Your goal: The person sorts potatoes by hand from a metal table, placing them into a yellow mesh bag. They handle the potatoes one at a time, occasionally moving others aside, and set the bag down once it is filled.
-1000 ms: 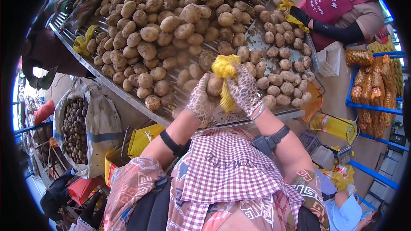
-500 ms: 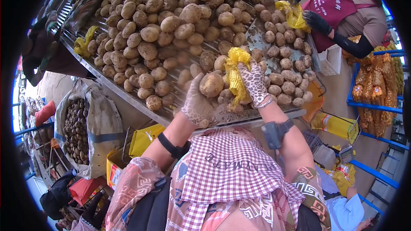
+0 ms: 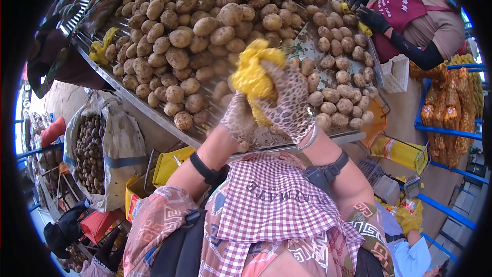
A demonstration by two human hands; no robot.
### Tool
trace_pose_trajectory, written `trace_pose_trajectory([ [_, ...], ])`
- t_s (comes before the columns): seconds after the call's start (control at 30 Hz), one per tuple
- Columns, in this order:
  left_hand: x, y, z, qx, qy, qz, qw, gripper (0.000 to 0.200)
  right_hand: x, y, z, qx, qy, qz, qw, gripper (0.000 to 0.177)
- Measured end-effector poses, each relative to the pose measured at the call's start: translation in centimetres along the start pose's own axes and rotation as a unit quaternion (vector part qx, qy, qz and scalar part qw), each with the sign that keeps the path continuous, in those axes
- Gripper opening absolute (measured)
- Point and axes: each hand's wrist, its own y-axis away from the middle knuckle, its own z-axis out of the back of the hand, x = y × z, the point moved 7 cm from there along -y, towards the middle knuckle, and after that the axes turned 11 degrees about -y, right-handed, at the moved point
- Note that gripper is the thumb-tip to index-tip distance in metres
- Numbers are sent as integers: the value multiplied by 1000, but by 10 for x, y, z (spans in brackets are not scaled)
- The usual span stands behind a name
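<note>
The person's right hand (image 3: 289,97), in a spotted glove, grips a bunched piece of yellow netting (image 3: 252,74) above the near edge of a metal tabletop (image 3: 306,47). The left hand (image 3: 239,117), gloved to match, is raised just beside it — the netting covers its fingers, so whether it holds anything cannot be told. Beyond the hands a heap of dusty potatoes (image 3: 180,38) covers much of the tabletop, with smaller potatoes (image 3: 342,77) lying closer to the right edge. A co-worker in a maroon apron (image 3: 394,9) has dark-gloved hands (image 3: 373,19) over the far right corner — and a pale sack (image 3: 123,149) of dark, rounded produce (image 3: 89,156) stands at the left
</note>
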Motion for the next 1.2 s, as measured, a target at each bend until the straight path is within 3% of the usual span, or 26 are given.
trace_pose_trajectory([
  [0.03, 2, 6, -5, 4, -85, 16, 996, 55, -4, 6, -4, -2, 2, -1, 1000, 51],
  [0.1, 9, 13, -8, -50, -73, 46, 995, 54, -32, 34, -30, 34, -38, -58, 997, 52],
  [0.13, 14, 17, -6, -108, -59, 72, 990, 53, -71, 45, -39, -39, -139, -200, 969, 48],
  [0.2, 13, 25, -3, -155, -106, 82, 979, 52, -122, 54, -33, -61, -105, -331, 936, 41],
  [0.27, 5, 22, 11, -150, -95, 60, 982, 52, -128, 52, -17, -137, -214, -376, 891, 40],
  [0.3, 3, 17, 7, -62, -42, 63, 995, 53, -118, 45, -13, -140, -243, -356, 891, 41],
  [0.33, 5, 13, 11, -59, -43, 60, 996, 53, -107, 39, -9, -141, -242, -352, 893, 41],
  [0.4, 7, 17, -2, -132, -13, 65, 989, 53, -52, 19, -3, -85, -192, -153, 966, 48],
  [0.47, 15, 11, 18, -136, -29, 67, 988, 51, -18, 28, -19, 35, -70, -58, 995, 58],
  [0.53, 21, 6, 30, -79, -60, 59, 993, 49, -37, 47, -36, 60, -75, -105, 990, 54],
  [0.6, 13, 14, 36, -128, -78, 65, 987, 51, -98, 56, -41, 4, -111, -345, 932, 49],
  [0.67, 14, 19, 43, 127, -70, 110, 983, 48, -100, 44, -17, -23, -132, -402, 906, 42],
  [0.7, 4, 33, 27, -215, -157, 66, 962, 45, -100, 44, -22, -54, -200, -370, 906, 43],
  [0.73, 8, 33, 20, -218, -154, 64, 962, 45, -100, 44, -25, -89, -265, -338, 899, 44],
  [0.8, 0, 27, 13, -237, -123, 10, 964, 48, -40, 20, -21, -70, -237, -159, 956, 51],
  [0.83, 2, 18, 13, -180, -79, -4, 980, 46, -13, 20, -26, 15, -120, -56, 991, 57],
  [0.87, 1, 20, 26, -180, -79, -4, 981, 46, -6, 27, -33, 65, -100, 6, 993, 56],
  [0.9, 4, 26, 31, -89, -54, 55, 993, 43, -30, 35, -37, 44, -104, -109, 988, 55],
  [0.93, 7, 33, 32, 2, -25, 106, 994, 40, -61, 43, -47, 27, -109, -218, 969, 54],
  [0.97, -1, 46, 18, 53, -71, 97, 991, 42, -112, 61, -54, 38, -125, -363, 922, 53],
  [1.0, -6, 53, 17, 43, -69, 91, 992, 42, -154, 93, -54, -11, -238, -495, 836, 57],
  [1.03, -15, 57, 26, -42, -56, 61, 996, 43, -186, 113, -44, -128, -247, -472, 836, 57],
  [1.07, -22, 66, 35, -130, -37, 28, 990, 45, -191, 122, -34, -239, -364, -518, 737, 57],
  [1.1, -28, 72, 38, -185, -26, -1, 982, 48, -190, 124, -27, -273, -420, -523, 690, 57],
  [1.13, -31, 81, 42, -193, -20, -15, 981, 48, -189, 126, -23, -268, -456, -523, 668, 57],
  [1.2, -29, 91, 39, -101, -24, -15, 995, 48, -184, 136, -15, -243, -501, -527, 642, 58],
])
